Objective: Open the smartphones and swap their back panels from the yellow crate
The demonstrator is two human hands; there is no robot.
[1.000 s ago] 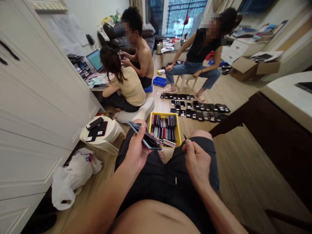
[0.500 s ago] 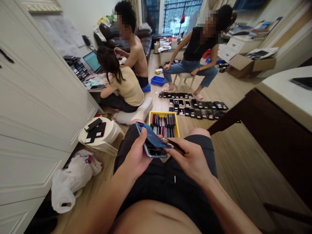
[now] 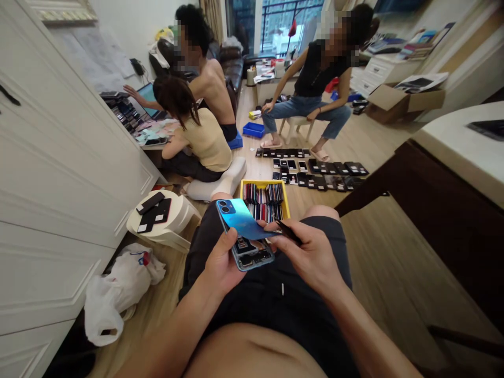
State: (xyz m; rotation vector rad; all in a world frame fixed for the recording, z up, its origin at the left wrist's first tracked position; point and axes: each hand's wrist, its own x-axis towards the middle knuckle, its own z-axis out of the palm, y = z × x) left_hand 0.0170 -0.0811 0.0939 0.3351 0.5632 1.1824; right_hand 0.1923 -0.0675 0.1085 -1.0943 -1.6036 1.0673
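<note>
Over my lap, my left hand [image 3: 222, 262] is closed around the edge of a smartphone [image 3: 255, 258] whose inner parts show at its lower end. The phone's glossy blue back cover [image 3: 240, 219], with the camera cutout at its upper left, is lifted and bent away from the frame at the lower end. My right hand [image 3: 317, 254] pinches the raised end of that cover between thumb and fingers. A thin dark flat piece [image 3: 288, 231] is also in my right hand; its exact kind is unclear. Beyond my hands, a yellow bin [image 3: 288, 207] holds rows of phones or phone panels.
Several dark phones [image 3: 151, 212] lie on a white stool [image 3: 183, 218] at left. Rows of phones [image 3: 323, 168] cover floor ahead. A plastic bag [image 3: 118, 289] lies lower left. Three people sit ahead. A dark-legged table [image 3: 452, 139] stands right.
The phone has tilted so its blue back faces me more. The cover stands further from the frame, exposing more inner parts. At left, a person's arm now reaches toward the stacked phones.
</note>
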